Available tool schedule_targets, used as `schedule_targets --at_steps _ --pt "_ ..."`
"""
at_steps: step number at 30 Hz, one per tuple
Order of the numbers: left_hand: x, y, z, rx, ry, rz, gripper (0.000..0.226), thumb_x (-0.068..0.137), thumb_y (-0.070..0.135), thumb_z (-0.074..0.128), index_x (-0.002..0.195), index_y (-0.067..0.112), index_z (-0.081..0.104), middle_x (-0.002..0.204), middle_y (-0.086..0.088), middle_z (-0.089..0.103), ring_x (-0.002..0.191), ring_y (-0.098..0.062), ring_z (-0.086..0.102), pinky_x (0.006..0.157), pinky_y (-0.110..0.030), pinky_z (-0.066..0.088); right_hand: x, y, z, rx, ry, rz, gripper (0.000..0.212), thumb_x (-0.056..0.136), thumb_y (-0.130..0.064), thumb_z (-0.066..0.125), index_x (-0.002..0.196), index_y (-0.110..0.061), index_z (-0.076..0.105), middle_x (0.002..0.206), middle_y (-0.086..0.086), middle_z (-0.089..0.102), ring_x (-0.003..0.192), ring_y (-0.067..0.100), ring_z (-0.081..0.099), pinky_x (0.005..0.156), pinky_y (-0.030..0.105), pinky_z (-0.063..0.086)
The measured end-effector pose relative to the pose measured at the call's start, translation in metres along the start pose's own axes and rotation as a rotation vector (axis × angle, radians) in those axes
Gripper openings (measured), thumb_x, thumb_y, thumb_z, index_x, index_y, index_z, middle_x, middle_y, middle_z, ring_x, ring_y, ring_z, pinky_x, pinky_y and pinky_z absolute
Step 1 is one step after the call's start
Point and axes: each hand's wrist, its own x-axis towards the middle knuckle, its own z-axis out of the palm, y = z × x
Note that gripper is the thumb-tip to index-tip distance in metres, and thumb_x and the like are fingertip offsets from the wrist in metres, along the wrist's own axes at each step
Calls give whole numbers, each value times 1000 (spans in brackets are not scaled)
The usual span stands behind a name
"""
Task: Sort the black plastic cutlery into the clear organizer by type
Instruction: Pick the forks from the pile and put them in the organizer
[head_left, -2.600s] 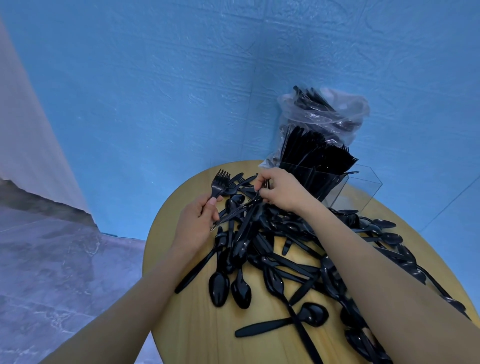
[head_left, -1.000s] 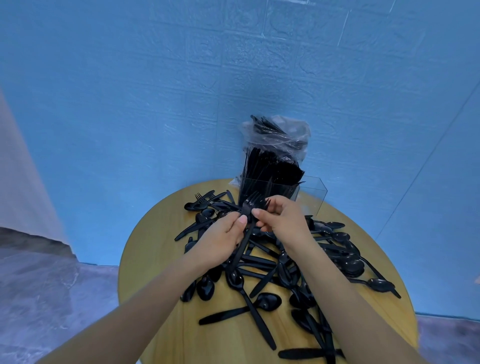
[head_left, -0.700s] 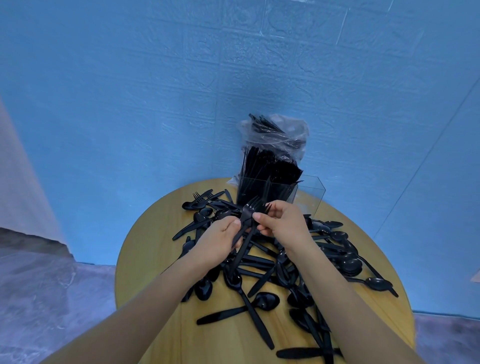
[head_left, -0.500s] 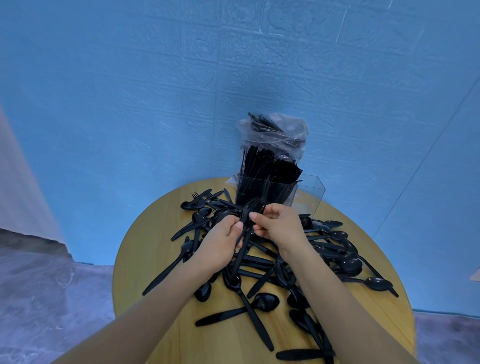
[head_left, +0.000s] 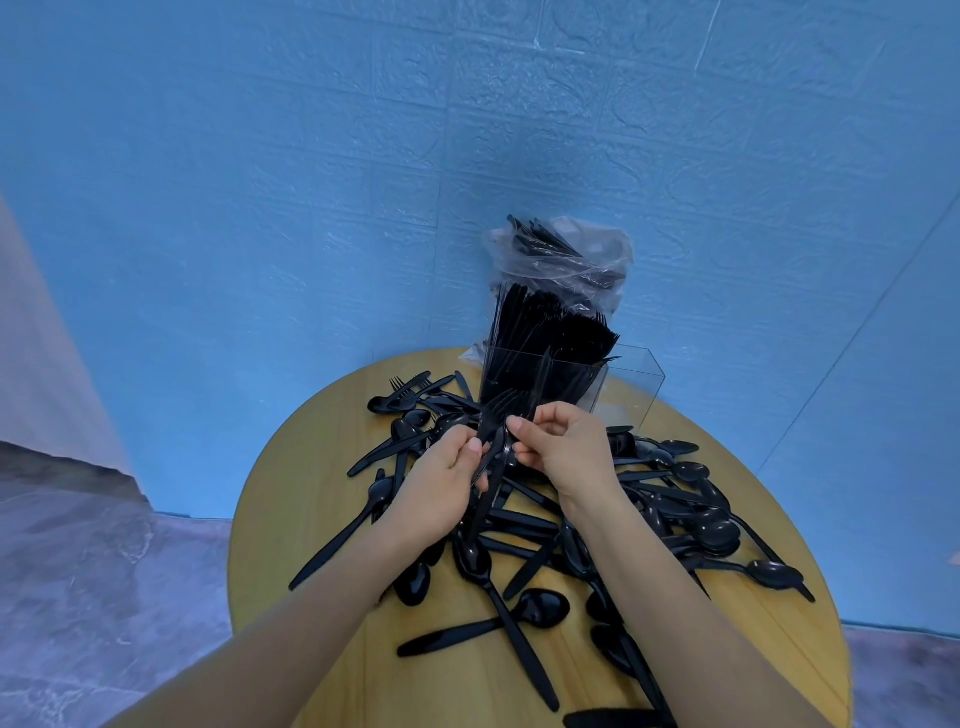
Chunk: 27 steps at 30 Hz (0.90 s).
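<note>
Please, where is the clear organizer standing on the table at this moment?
In the head view, the clear organizer stands at the far edge of the round table, just beyond both hands, with a plastic bag of cutlery behind it.

Even, bright, diffuse light; soft shadows under the black plastic cutlery pile (head_left: 597, 525) on the round wooden table (head_left: 291, 519). Wide-angle bending at edges. Pale glare streaks on the crumpled clear plastic bag (head_left: 587, 260).

glossy plastic cutlery (head_left: 540, 608), smooth wooden table (head_left: 291, 499)
</note>
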Motion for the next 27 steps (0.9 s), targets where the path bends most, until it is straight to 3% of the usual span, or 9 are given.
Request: schedule_targets --at_steps 5,11,14,18,21,24,27 --pt "5 -6 -6 -75 45 -118 27 103 19 31 105 9 55 94 -7 62 77 -11 57 61 -12 43 -1 1 -1 -8 -48 -45 17 83 -1 68 75 -8 55 60 0 59 50 6 56 52 17 50" --pt "1 2 -2 -137 -54 -96 32 103 28 26 98 18 56 78 3 63 71 -9 54 69 -25 41 2 1 14 29 -25 -98 21 84 2 66 76 -9 50 72 6 55 46 3 54 49 15 48" --pt "3 1 -3 -60 -51 -40 28 103 27 27 93 18 52 76 5 57 65 -7 49 62 -21 38 1 3 21 30 -1 -102 20 85 2 65 83 -11 49 78 3 54 48 5 54 51 17 48" --pt "6 -4 -8 -30 -63 1 28 103 22 28 98 6 50 69 4 46 58 -8 38 55 -19 33 2 4 28 -139 -6 -173 38 89 -3 61 116 -22 42 96 0 47 60 7 56 59 17 48" --pt "6 -6 -14 -107 -62 -1 28 103 22 28 92 5 47 68 2 43 60 -11 39 61 -26 37 8 2 32 -468 -86 -354 50 95 -9 50 140 -25 32 114 0 38 85 12 53 80 19 46" --pt "5 -6 -17 -170 -29 1 30 103 25 27 83 9 42 68 -1 41 52 -8 43 49 -19 40 11 4 42 -633 -127 -463 45 101 -16 37 145 -17 30 122 4 42 97 11 48 79 16 34" --pt "8 -13 -23 -158 7 0 27 103 24 28 81 11 39 64 0 35 42 -3 31 40 -13 28 20 5 55 -680 -150 -500 43 102 -20 32 144 -14 35 129 8 48 115 18 49 90 21 36"
